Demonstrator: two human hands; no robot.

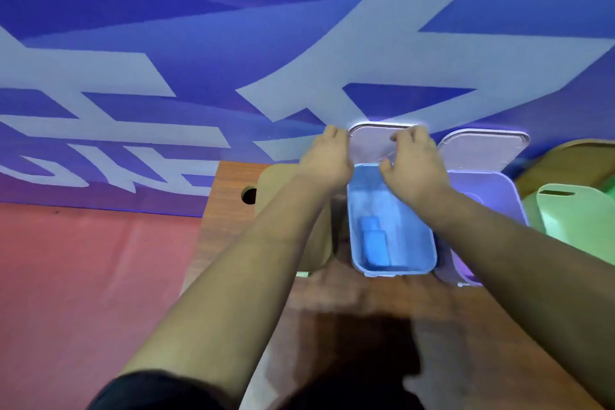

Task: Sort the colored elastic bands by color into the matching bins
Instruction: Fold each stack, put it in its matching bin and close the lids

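Across the top of the frame it's all blue banner (199, 10) with big pale lettering, and below it the wooden table (226, 210) runs down the middle. On the table, a row of bins: a tan bin (276, 183) half hidden behind the left forearm, the blue bin (419, 236) dead centre, the purple bin (492, 190) just right of it, and the green bin (572, 220) at the right edge.

The blue bin's clear lid (369, 143) stands upright at its far end, and both hands are up there. The right hand (412, 163) has its fingers hooked over the lid's top edge with the thumb out front, so it's grasping the lid. My guess is it's holding the lid open or about to swing it down. The left hand (327, 156) sits against the lid's left edge, probably steadying it, but its fingers fold away from the camera, so I can't tell if they actually grip. It's pretty blurry too.

The blue bands (374, 245) are already in the matching bin, lying flat on its floor toward the lower left. Long axis runs along the bin's length, pointing roughly up-frame toward the lid.
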